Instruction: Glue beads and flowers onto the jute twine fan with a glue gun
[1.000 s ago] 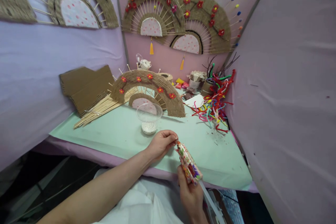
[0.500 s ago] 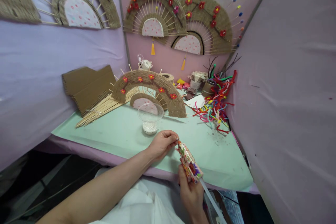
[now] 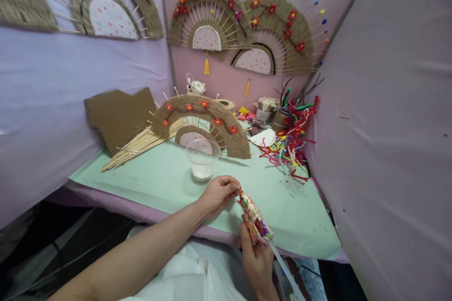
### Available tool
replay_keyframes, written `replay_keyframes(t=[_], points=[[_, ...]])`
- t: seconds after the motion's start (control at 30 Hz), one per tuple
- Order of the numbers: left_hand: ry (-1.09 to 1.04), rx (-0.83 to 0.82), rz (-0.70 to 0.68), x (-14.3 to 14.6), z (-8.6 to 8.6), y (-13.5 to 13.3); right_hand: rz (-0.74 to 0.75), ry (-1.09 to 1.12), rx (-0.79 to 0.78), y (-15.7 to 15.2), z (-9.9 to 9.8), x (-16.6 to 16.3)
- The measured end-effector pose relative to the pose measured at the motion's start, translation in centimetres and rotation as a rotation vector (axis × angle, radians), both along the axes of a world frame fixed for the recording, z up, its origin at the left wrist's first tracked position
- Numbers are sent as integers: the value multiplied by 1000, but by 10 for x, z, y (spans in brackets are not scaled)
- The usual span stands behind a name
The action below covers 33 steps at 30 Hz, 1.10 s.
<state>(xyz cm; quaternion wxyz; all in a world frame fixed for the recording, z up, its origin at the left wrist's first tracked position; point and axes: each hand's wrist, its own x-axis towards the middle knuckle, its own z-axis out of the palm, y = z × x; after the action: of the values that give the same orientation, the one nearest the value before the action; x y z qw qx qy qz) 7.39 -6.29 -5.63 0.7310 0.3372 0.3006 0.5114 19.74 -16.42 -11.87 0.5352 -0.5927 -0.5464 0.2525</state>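
My right hand (image 3: 257,261) is wrapped round the handle of a flower-patterned hot glue gun (image 3: 254,216). A long whitish glue stick (image 3: 285,270) sticks out of its back end. At the orange nozzle, my left hand (image 3: 221,193) is closed in a pinch on a tiny pale thing that looks like a white bead (image 3: 238,187); the fingertips mostly hide it. Just beyond the left hand stands a transparent plastic cup (image 3: 203,153) with small white beads (image 3: 202,172) in its bottom. Behind it, a twine-wrapped fan (image 3: 197,103) with red flowers stands upright.
Bamboo sticks (image 3: 130,146) and brown cardboard (image 3: 122,115) lie at the left. On the right are a heap of coloured pipe cleaners (image 3: 291,146) and a white cut piece (image 3: 264,137). Finished fans (image 3: 282,23) hang on the back wall. The pale green tabletop (image 3: 151,188) ends near my lap.
Both hands and the glue gun hold almost the same pose. The whole view has shifted very slightly.
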Motion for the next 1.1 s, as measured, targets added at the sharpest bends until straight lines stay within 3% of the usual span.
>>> replay_keyframes(t=[1.1], points=[[6,13,5,0,-2,0,44,-198,24,1,7,2]])
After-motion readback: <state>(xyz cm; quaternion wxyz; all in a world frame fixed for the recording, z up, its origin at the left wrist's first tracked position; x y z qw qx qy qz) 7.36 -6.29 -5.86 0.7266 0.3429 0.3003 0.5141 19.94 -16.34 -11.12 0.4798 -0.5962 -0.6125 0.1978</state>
